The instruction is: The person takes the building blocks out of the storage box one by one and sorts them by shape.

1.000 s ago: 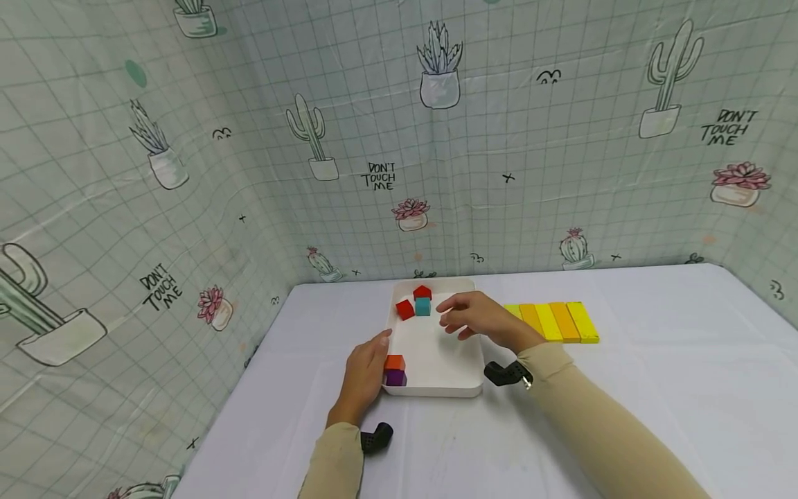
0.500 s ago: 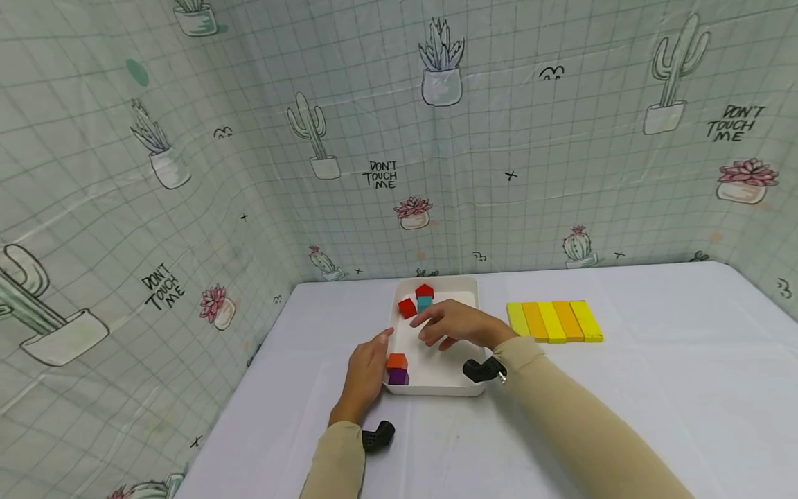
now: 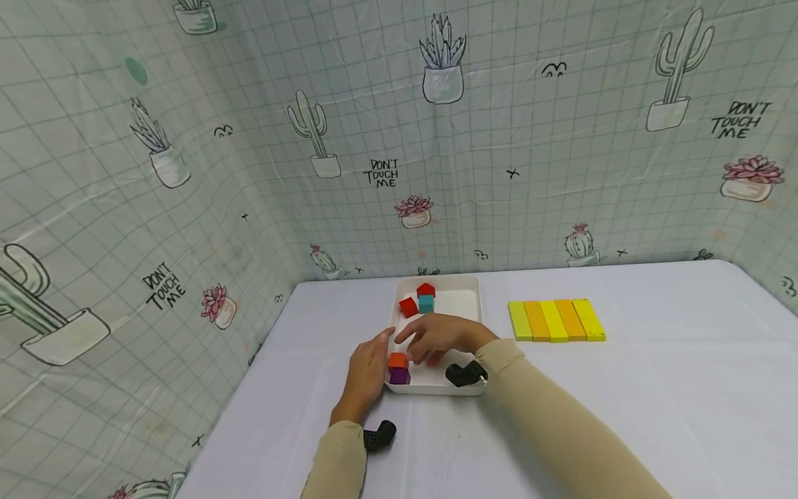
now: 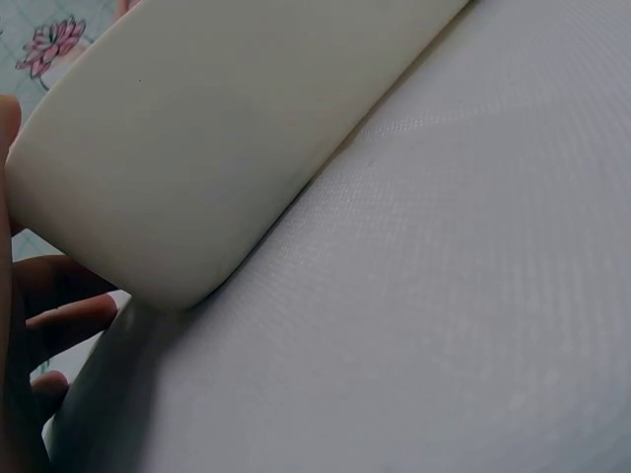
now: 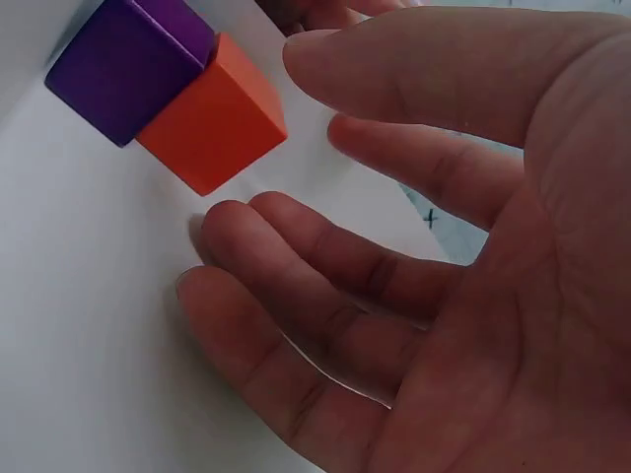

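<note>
A white tray [image 3: 460, 296] lies on the table. My left hand [image 3: 366, 373] rests against its left wall; in the left wrist view, the tray's outer wall [image 4: 217, 138] hides part of the fingers. Inside the near left corner, an orange cube [image 3: 397, 360] touches a purple cube [image 3: 400, 376]. My right hand [image 3: 444, 334] hovers over the tray just right of them. In the right wrist view, its thumb and fingers are spread near the orange cube [image 5: 217, 118], holding nothing. At the tray's far end are a teal cube [image 3: 427, 303] and two red blocks [image 3: 408, 307].
Right of the tray, several yellow and orange flat strips [image 3: 557, 320] lie side by side on the white tablecloth [image 3: 654, 388]. A patterned cloth [image 3: 499, 138] with cactus drawings stands behind and to the left of the table.
My right hand has moved left and toward me, from the tray's far right side to beside the orange cube. The left hand has stayed at the tray's wall.
</note>
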Demonstrator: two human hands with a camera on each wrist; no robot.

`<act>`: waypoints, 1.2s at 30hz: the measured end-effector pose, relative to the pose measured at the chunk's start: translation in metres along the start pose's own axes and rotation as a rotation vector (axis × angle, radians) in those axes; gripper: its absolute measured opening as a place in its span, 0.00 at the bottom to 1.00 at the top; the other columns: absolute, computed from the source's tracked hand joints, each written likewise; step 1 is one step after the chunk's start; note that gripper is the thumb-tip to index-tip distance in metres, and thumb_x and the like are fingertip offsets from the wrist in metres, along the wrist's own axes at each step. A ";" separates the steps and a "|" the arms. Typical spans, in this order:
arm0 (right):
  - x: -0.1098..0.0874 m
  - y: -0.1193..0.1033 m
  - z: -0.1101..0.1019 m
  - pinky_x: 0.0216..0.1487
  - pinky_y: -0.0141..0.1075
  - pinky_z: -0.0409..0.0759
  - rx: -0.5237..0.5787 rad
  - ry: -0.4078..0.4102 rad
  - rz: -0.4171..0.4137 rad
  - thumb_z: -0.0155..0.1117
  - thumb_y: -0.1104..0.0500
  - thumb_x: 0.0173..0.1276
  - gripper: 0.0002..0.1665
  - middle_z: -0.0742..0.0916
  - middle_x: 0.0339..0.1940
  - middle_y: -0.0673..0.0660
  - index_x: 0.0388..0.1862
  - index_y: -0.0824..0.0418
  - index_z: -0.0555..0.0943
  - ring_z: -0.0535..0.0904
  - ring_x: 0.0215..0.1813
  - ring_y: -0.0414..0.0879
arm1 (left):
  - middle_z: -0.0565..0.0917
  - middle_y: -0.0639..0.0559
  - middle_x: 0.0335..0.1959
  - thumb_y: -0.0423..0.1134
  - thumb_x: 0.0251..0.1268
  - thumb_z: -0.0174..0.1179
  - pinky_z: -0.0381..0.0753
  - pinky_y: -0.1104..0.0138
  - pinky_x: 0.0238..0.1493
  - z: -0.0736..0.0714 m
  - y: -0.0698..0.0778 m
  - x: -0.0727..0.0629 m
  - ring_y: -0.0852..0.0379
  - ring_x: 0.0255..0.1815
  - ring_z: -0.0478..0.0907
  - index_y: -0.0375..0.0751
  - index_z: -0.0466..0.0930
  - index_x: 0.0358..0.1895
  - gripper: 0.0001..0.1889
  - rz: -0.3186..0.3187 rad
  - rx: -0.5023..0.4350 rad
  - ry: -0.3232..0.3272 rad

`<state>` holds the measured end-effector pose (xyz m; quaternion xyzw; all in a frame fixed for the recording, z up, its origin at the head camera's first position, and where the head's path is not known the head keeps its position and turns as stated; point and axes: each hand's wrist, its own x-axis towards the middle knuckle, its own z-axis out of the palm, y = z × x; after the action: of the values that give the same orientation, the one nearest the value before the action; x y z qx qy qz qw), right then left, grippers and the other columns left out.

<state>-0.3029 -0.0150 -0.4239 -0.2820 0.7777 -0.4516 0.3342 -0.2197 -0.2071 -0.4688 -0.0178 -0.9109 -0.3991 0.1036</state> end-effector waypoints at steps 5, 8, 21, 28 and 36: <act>0.002 0.001 0.004 0.44 0.40 0.85 0.022 -0.015 0.005 0.68 0.60 0.64 0.23 0.89 0.39 0.54 0.59 0.61 0.82 0.84 0.44 0.50 | 0.85 0.46 0.47 0.57 0.83 0.33 0.66 0.44 0.68 0.001 -0.001 0.000 0.43 0.63 0.73 0.48 0.77 0.68 0.29 0.021 -0.001 0.002; 0.002 0.000 0.006 0.44 0.40 0.85 0.009 -0.015 0.003 0.67 0.60 0.64 0.22 0.88 0.39 0.53 0.58 0.62 0.82 0.83 0.44 0.49 | 0.84 0.45 0.55 0.57 0.83 0.32 0.66 0.44 0.68 0.001 -0.001 0.000 0.42 0.63 0.73 0.47 0.77 0.68 0.29 0.036 0.015 0.006; 0.006 -0.010 0.021 0.35 0.36 0.84 -0.154 0.055 -0.029 0.66 0.62 0.66 0.14 0.86 0.27 0.51 0.49 0.63 0.87 0.80 0.29 0.45 | 0.82 0.44 0.59 0.55 0.84 0.32 0.67 0.45 0.67 -0.001 0.000 0.001 0.41 0.62 0.74 0.46 0.78 0.67 0.29 0.052 0.010 0.023; 0.004 -0.011 0.025 0.37 0.37 0.85 -0.115 0.061 -0.041 0.67 0.62 0.65 0.14 0.87 0.33 0.52 0.49 0.61 0.85 0.82 0.31 0.46 | 0.83 0.44 0.58 0.54 0.84 0.32 0.68 0.44 0.67 -0.001 0.000 0.002 0.42 0.62 0.74 0.45 0.78 0.67 0.29 0.070 0.012 0.017; 0.005 -0.008 0.028 0.34 0.37 0.85 -0.090 0.081 -0.042 0.69 0.62 0.64 0.12 0.86 0.33 0.54 0.46 0.59 0.82 0.81 0.31 0.47 | 0.80 0.45 0.63 0.56 0.84 0.32 0.67 0.43 0.68 -0.001 0.001 0.000 0.42 0.64 0.73 0.47 0.78 0.67 0.29 0.026 0.003 0.010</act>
<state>-0.2831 -0.0366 -0.4289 -0.2945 0.8041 -0.4340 0.2799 -0.2195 -0.2072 -0.4680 -0.0273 -0.9106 -0.3965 0.1132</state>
